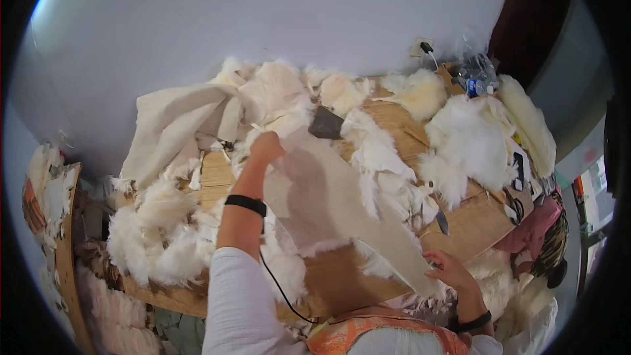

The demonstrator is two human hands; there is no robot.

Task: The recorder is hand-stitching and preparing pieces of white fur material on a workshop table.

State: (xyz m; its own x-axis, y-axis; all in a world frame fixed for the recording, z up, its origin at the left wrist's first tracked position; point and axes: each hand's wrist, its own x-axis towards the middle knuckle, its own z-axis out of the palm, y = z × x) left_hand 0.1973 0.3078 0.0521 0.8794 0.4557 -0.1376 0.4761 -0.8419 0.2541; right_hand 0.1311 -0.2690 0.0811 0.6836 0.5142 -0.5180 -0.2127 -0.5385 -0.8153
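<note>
A large pale sheepskin panel (315, 190), smooth side up with fluff at its lower edge, lies across the middle of the wooden table. My left hand (267, 148) is closed at the panel's upper left edge, its fingertips partly hidden. From there the panel narrows to a strip pointing toward the lower right. Beside that strip's tip is my right hand (450, 269), with thumb and forefinger curled together. Something small and greyish shows between those fingers, too small to name.
White fleece pieces (467, 138) cover much of the wooden table (328, 283). A dark grey flat block (326, 123) rests behind the panel. A dark pointed blade (442, 222) lies right of it. Scissors (516, 207) and a plastic bottle (476, 82) are at the right.
</note>
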